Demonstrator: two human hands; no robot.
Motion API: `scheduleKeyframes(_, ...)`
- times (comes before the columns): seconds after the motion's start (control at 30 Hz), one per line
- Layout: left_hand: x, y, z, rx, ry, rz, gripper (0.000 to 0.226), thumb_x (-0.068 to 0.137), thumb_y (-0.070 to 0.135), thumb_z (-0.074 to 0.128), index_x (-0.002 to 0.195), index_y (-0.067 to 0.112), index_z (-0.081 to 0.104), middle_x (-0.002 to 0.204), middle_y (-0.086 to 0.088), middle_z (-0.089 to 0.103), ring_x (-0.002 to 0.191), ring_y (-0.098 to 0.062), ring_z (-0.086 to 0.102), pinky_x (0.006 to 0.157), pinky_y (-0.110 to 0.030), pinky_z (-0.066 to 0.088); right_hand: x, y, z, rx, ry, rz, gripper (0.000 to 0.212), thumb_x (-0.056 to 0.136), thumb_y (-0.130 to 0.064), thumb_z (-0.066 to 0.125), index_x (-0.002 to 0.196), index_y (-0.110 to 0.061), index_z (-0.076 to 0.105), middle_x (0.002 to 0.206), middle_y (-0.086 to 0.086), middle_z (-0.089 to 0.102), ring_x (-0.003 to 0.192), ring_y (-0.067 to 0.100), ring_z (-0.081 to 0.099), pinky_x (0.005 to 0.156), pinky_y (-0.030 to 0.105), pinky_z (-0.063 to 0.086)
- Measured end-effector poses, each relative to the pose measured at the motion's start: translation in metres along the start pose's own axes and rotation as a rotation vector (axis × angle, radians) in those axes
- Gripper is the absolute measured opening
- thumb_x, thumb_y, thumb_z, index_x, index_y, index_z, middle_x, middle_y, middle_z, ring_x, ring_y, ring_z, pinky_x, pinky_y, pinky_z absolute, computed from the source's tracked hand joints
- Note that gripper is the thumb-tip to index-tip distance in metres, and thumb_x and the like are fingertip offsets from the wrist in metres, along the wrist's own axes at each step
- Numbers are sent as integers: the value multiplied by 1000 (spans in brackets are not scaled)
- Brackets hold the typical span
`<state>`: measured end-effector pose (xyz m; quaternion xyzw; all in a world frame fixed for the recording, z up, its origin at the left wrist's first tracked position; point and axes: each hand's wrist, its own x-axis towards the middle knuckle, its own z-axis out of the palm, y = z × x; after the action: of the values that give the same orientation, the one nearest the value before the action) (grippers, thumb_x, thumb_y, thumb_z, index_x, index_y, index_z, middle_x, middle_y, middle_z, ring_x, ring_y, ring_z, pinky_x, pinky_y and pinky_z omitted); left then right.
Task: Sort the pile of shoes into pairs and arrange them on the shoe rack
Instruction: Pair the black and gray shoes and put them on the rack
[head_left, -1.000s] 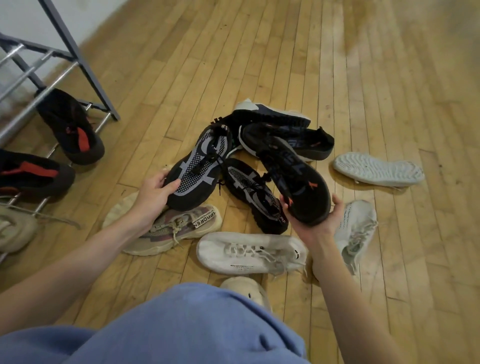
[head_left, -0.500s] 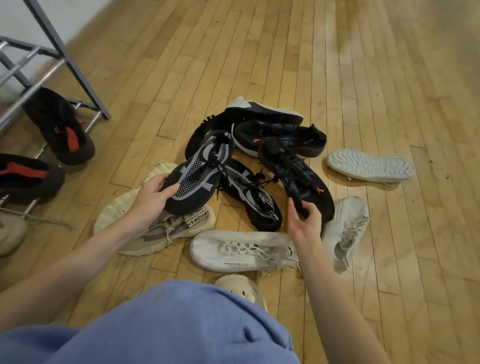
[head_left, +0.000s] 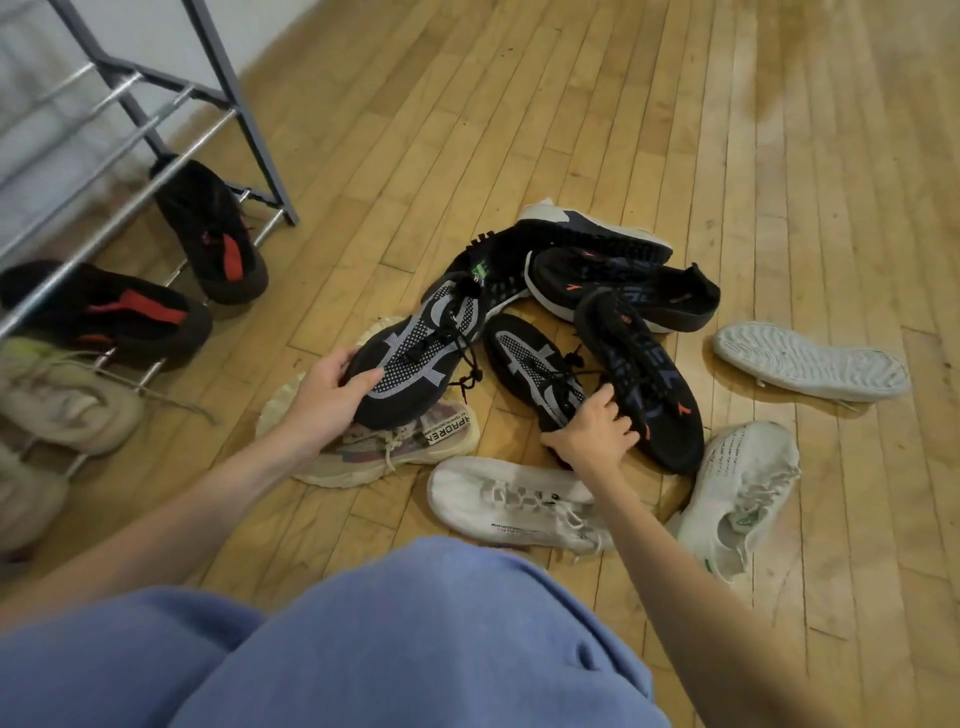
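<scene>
A pile of shoes lies on the wooden floor. My left hand (head_left: 332, 392) grips the toe of a black shoe with grey mesh pattern (head_left: 421, 348), lifted over a beige sneaker (head_left: 410, 441). My right hand (head_left: 592, 434) closes on the toe of the matching black-and-grey shoe (head_left: 535, 369). A black shoe with orange marks (head_left: 649, 379) lies just right of that hand. The metal shoe rack (head_left: 156, 124) stands at the left, with two black-and-red shoes (head_left: 213, 234) and beige shoes (head_left: 62, 395) on its bottom rails.
White sneakers (head_left: 514, 504) lie in front of my knee, another (head_left: 737, 493) at the right, and one sole-up (head_left: 810, 361) farther right. More dark shoes (head_left: 618, 280) are stacked at the back of the pile. My blue-clad knee (head_left: 415, 639) fills the bottom.
My right hand set down the black shoe with orange marks and moved left onto the second black-and-grey shoe. My left hand kept its hold on the first one.
</scene>
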<state>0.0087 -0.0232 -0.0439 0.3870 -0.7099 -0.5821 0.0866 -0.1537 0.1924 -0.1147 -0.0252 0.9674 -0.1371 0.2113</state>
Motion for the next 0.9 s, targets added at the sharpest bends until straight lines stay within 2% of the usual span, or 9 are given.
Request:
scheduleKeyframes(0.17, -6, -8, -31, 23, 68, -12, 40, 91, 16, 60, 129, 8, 51, 119, -4, 60, 106, -17, 57, 77, -20, 48, -7, -6, -7, 98, 108, -68, 93, 62, -55, 76, 137, -12, 43, 137, 11, 46, 131, 33, 36, 110, 49, 25)
scheduleKeyframes(0.3, -5, -8, -63, 54, 22, -60, 25, 87, 12, 64, 109, 21, 55, 115, -2, 60, 108, -19, 55, 79, -22, 47, -27, -5, -9, 352, 218, -181, 82, 60, -51, 78, 128, -17, 47, 125, 3, 51, 123, 26, 41, 105, 44, 32)
scheduleKeyframes(0.43, -4, 12, -98, 9, -13, -25, 32, 81, -2, 61, 91, 29, 64, 95, 0, 66, 93, -17, 61, 75, -22, 50, -29, -32, -16, 653, 146, -266, 80, 53, -52, 78, 120, -20, 46, 115, -2, 53, 111, 19, 53, 96, 43, 50)
scheduleKeyframes(0.5, 1, 21, -116, -39, 7, -48, 28, 75, 3, 64, 87, 27, 70, 90, -5, 69, 90, -20, 64, 78, -26, 52, -27, -50, -20, 745, 87, -293, 72, 57, -40, 84, 115, -20, 46, 108, -3, 55, 104, 18, 58, 91, 42, 54)
scheduleKeyframes(0.6, 6, 31, -138, -45, -81, -45, 27, 72, 7, 64, 83, 29, 76, 81, 2, 75, 91, -21, 68, 75, -24, 57, -28, -70, -23, 772, 19, -343, 65, 64, -28, 87, 114, -18, 47, 96, -12, 54, 100, 19, 61, 88, 39, 55)
scheduleKeyframes(0.7, 8, 41, -148, -27, -163, -76, 32, 74, 7, 58, 68, 31, 78, 69, 7, 74, 73, -10, 70, 60, -15, 55, -32, -82, -19, 730, -38, -413, 67, 60, -32, 88, 112, -20, 47, 98, -13, 56, 98, 17, 63, 85, 43, 57)
scheduleKeyframes(0.77, 12, 46, -153, -78, -166, -114, 37, 76, 4, 52, 59, 25, 77, 61, 5, 72, 66, -13, 67, 63, -20, 54, -34, -85, -15, 675, -49, -481, 66, 59, -33, 89, 110, -22, 48, 99, -12, 57, 97, 13, 62, 86, 38, 56)
scheduleKeyframes(0.83, 17, 50, -156, -77, -197, -175, 15, 66, 11, 60, 71, 14, 74, 67, -3, 72, 77, -24, 64, 73, -29, 52, -40, -85, -13, 613, -50, -551, 64, 61, -31, 89, 109, -24, 47, 97, -16, 55, 96, 8, 59, 83, 23, 52)
scheduleKeyframes(0.9, 23, 53, -153, 20, -213, -261, 21, 70, 10, 62, 90, 5, 66, 77, -7, 71, 83, -25, 63, 75, -31, 50, -44, -82, -9, 538, -57, -604, 64, 63, -31, 88, 111, -23, 47, 97, -18, 52, 94, 4, 55, 76, 11, 44)
